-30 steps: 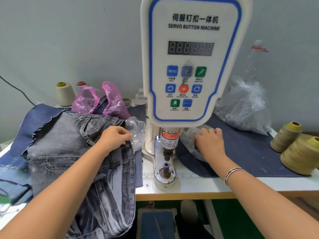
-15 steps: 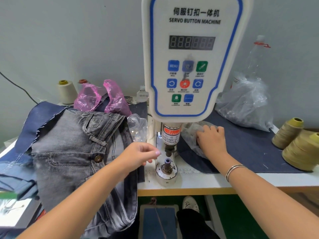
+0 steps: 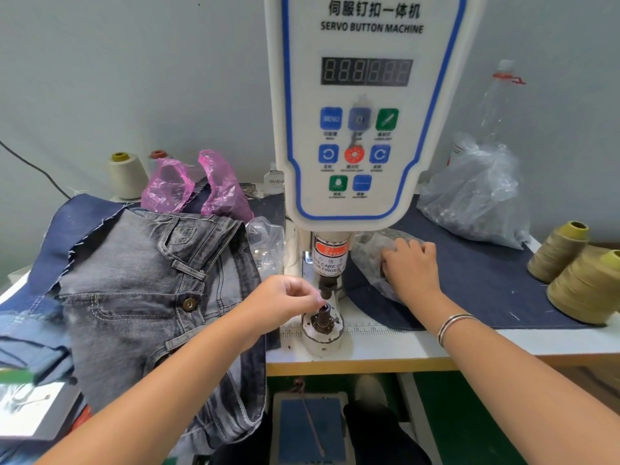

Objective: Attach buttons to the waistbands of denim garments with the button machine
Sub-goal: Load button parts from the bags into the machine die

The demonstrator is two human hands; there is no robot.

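The white servo button machine (image 3: 365,129) stands at the middle of the table. Its lower die (image 3: 324,318) sits under the punch (image 3: 327,285). My left hand (image 3: 281,303) hovers at the die with fingertips pinched together, as if on a small button part too tiny to make out. My right hand (image 3: 412,270) rests on a clear bag of buttons (image 3: 369,246) right of the punch, fingertips hidden in the plastic. Grey denim jeans (image 3: 141,270) lie at the left, waistband up, with a brass button (image 3: 190,304) on them.
A small clear bag (image 3: 266,239) lies left of the machine, a pink bag (image 3: 188,186) and a white thread cone (image 3: 125,176) behind. A big clear bag (image 3: 476,196) and olive thread cones (image 3: 587,286) stand at the right. A foot pedal (image 3: 308,427) is under the table edge (image 3: 436,347).
My left hand left the small clear bag beside the jeans and moved right and forward to the lower die, fingers pinched. My right hand stayed on the button bag.
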